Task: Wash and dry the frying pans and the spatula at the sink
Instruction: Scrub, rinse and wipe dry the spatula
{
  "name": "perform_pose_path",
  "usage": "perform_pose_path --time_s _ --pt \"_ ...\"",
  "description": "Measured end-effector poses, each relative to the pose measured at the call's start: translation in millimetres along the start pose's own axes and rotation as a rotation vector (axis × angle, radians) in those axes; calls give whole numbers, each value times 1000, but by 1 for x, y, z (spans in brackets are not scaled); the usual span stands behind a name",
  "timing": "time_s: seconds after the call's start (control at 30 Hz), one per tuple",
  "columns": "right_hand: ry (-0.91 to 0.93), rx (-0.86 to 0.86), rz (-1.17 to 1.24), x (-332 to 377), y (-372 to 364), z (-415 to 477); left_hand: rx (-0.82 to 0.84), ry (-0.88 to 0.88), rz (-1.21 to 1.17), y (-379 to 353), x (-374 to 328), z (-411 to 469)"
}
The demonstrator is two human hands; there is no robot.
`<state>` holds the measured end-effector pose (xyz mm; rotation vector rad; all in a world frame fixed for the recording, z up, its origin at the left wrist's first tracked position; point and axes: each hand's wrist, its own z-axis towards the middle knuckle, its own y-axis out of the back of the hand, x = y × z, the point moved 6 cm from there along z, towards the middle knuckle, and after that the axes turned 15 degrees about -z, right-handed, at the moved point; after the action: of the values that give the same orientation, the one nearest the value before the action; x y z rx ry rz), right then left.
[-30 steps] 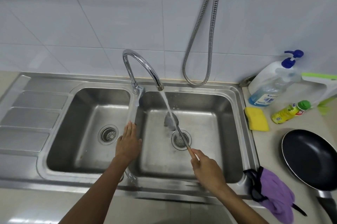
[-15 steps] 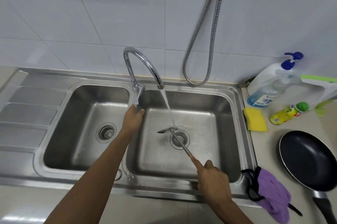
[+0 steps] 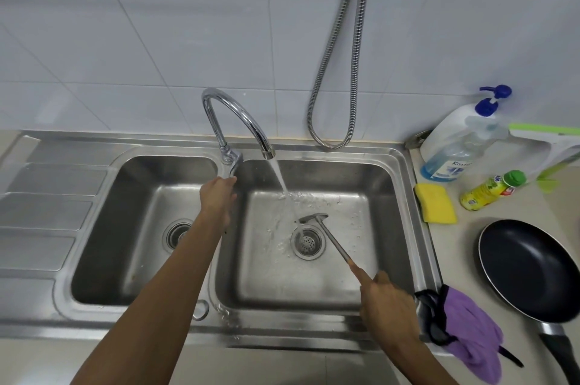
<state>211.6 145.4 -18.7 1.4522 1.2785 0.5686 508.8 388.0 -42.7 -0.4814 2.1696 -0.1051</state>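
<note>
Spatula [image 3: 314, 219], slim metal blade on wooden handle, gripped in curled right hand [image 3: 389, 306], blade held over drain [image 3: 307, 242] of right basin, steel sink [image 3: 125, 318] of two basins, left hand [image 3: 218, 196] wrapped on chrome tap lever [image 3: 233, 165], one round black frying pan [image 3: 527, 268] on counter [image 3: 464, 246], one yellow sponge [image 3: 436, 202]

Glossy white wall tiles [image 3: 157, 23] with thin grey grout lines rise behind a pale beige countertop [image 3: 461, 246], a ribbed metal hose [image 3: 329, 146] hangs against them in a loop, and soft light sheens the glaze.
</note>
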Motion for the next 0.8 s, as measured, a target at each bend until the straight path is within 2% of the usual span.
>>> perform_pose_path --time_s 0.13,0.23,0.3,0.4,0.5,0.63,0.7,0.73,0.8 --pt "-25 15 19 -6 1 7 58 -106 -5 -21 -28 -9" --pt "-60 51 31 -11 -1 12 130 -167 104 -42 -52 -6" --pt "-62 30 28 -12 -2 15 217 -186 192 -59 -62 -4" --pt "-39 -27 5 -12 3 17 255 -198 248 -68 -69 -7" --pt "-46 -100 -3 -12 11 16 325 -185 286 -58 -58 -13" --pt "-87 -171 4 -14 15 12 293 -151 419 -21 -6 -38" --pt "-89 -164 86 -11 15 8 307 -128 492 -12 32 -68" --pt "-94 -161 186 -7 16 5 339 -60 521 -10 55 -87" --pt "-112 -97 593 1 18 -1 468 153 603 -13 104 -128"
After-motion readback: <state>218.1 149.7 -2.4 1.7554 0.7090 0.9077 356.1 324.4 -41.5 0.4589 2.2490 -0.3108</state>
